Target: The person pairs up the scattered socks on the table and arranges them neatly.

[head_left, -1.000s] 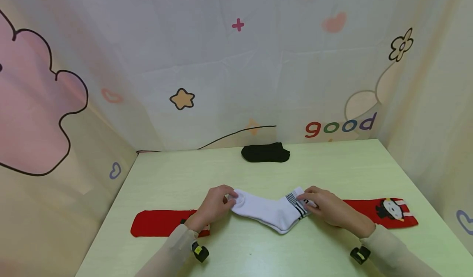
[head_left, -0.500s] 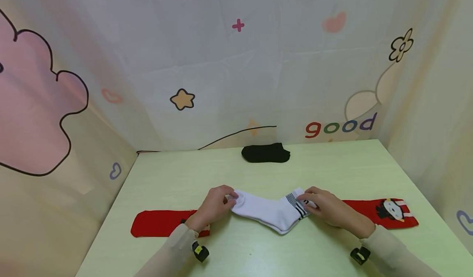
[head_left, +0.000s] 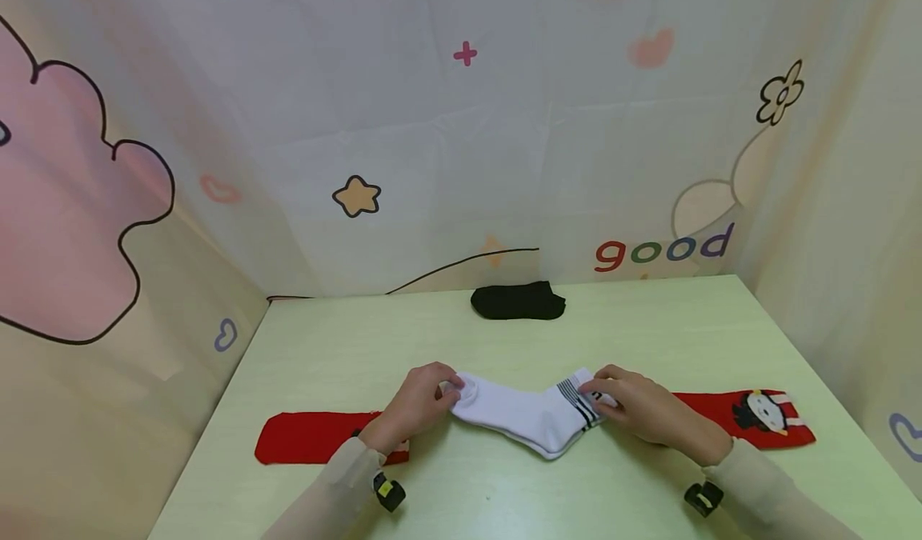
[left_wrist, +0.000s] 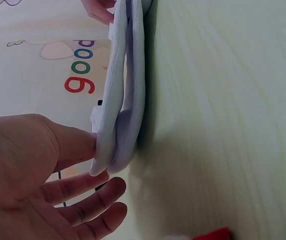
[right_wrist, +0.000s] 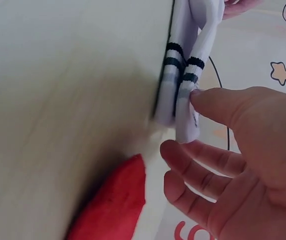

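A pair of white socks (head_left: 515,416), one on top of the other, lies across the middle of the table. Dark stripes ring their cuffs. My left hand (head_left: 420,400) pinches the toe end; in the left wrist view its thumb presses the upper sock (left_wrist: 114,95). At the cuff end, my right hand (head_left: 644,404) pinches the upper sock, with the thumb on the striped cuff (right_wrist: 186,107). The right wrist view shows the lower cuff (right_wrist: 168,100) apart from those fingers. Parts of both index fingers are hidden behind the fabric.
A red sock (head_left: 310,438) lies at the left, partly under my left forearm. Another red sock (head_left: 720,412) with a cartoon figure lies at the right, partly behind my right hand. Black socks (head_left: 517,301) rest at the table's back edge, before a printed curtain (head_left: 446,148).
The head view has shifted very slightly. Both hands and the white socks stay in place.
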`<action>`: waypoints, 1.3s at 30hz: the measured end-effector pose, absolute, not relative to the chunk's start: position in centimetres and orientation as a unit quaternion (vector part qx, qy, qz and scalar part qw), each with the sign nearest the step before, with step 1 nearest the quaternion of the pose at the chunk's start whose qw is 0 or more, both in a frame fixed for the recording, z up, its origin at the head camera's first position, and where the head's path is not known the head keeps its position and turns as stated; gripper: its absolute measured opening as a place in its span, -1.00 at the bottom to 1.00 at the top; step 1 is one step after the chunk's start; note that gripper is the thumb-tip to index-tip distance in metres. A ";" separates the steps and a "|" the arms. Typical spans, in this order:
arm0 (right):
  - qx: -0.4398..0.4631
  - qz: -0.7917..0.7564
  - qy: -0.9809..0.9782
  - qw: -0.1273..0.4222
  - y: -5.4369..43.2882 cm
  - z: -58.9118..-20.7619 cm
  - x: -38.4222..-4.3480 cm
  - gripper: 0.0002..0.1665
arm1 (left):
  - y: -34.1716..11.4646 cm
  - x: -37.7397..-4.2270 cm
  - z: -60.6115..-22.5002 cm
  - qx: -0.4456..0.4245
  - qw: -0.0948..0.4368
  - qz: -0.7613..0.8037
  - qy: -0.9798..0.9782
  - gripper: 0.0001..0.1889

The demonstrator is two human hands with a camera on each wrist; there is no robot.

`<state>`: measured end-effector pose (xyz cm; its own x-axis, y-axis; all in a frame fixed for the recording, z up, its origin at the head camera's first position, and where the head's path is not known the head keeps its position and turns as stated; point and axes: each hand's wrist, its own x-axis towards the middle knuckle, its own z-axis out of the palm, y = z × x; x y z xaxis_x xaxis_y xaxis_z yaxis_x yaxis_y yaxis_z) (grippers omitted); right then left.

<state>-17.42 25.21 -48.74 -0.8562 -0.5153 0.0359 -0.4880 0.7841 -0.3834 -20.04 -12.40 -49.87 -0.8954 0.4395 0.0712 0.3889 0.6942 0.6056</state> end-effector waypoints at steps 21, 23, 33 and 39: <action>-0.321 -0.158 0.932 -0.053 23.8 -48.0 -16.3 -0.52 | -11.5 -17.9 -48.9 0.286 -0.087 0.257 0.919 -0.72; -0.334 -0.162 0.927 -0.063 23.6 -48.1 -16.2 -0.49 | -11.3 -17.6 -48.9 0.290 -0.084 0.259 0.917 -0.71; -0.366 -0.168 0.914 -0.037 22.8 -48.7 -15.7 -0.44 | -10.3 -16.4 -49.4 0.328 -0.083 0.226 0.914 -0.66; -0.365 -0.171 0.915 -0.016 22.7 -49.0 -15.3 -0.41 | -10.2 -16.3 -49.9 0.352 -0.078 0.206 0.910 -0.68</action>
<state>-15.30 22.75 -49.03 -0.7336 -0.6619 0.1542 -0.6730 0.6759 -0.3004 -16.26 -10.20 -49.90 -0.7400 0.6083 0.2869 0.6726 0.6671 0.3204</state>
